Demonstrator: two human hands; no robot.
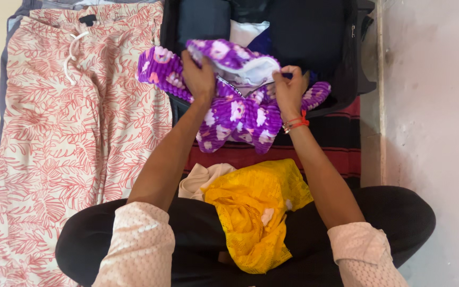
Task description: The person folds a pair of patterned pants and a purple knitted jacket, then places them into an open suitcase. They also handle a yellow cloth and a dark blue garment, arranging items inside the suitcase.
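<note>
Labels? Pretty much just two tiny ones, no screens or signs anywhere.

There's a small black tag (87, 20) at the waistband of the coral-print trousers (75, 133), top left, and a dark strip label (228, 86) inside the purple fleece garment (240, 114), too small to make out.
</note>
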